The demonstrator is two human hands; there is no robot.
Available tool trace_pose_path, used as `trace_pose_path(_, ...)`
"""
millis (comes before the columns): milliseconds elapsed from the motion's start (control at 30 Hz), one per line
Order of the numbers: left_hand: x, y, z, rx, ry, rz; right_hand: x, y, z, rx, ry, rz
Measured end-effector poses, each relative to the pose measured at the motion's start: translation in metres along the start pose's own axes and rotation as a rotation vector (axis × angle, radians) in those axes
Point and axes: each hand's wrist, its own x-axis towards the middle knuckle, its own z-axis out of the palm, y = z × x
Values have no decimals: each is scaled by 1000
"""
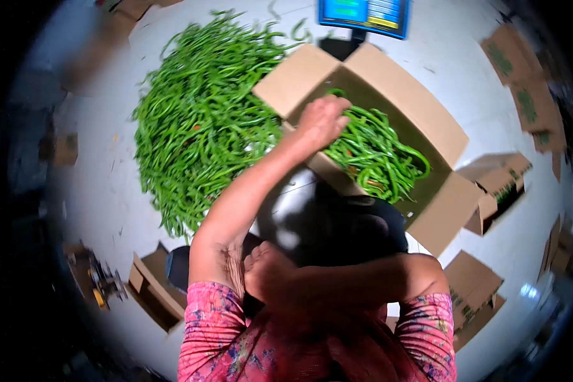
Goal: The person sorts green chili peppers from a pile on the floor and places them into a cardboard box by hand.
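Held the left hand (325, 121) over green peppers (382, 146) in the box (407, 95) and the right hand (269, 270) near the left elbow (215, 254), both curled with grip too hidden to tell, apparently mid-packing, needing an opened hand next.

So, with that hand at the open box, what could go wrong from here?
Peppers could snag or spill over the near wall if the left hand drags some back from the peppers in the box. The loose pile of green peppers lies right beside the open box, so pushing the box that way might bruise some. The screen stands just beyond the flaps and might get knocked.
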Motion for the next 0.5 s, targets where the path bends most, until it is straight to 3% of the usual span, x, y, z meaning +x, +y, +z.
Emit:
trace_pose_path(67,-16,21,-41,-147,-58,18,0,5,14,-37,271,-10)
trace_pose_path(133,-43,19,-74,-218,-40,-8,0,8,-6,-31,112,25)
trace_pose_path(200,-78,-7,-108,-313,-84,-225,-1,17,-29,-40,-71,-66)
trace_pose_path(267,-119,-50,-144,-304,-113,-412,-16,22,-33,-110,144,-95)
trace_pose_path(333,-166,-73,-182,-463,-16,-726,-11,19,-31,-154,204,-84)
trace_pose_path(400,-236,-131,-192,-499,154,-858,3,14,-24,-181,104,-33)
trace_pose_path(500,-324,-164,-197,-556,313,-1014,14,14,-17,-250,-2,-48)
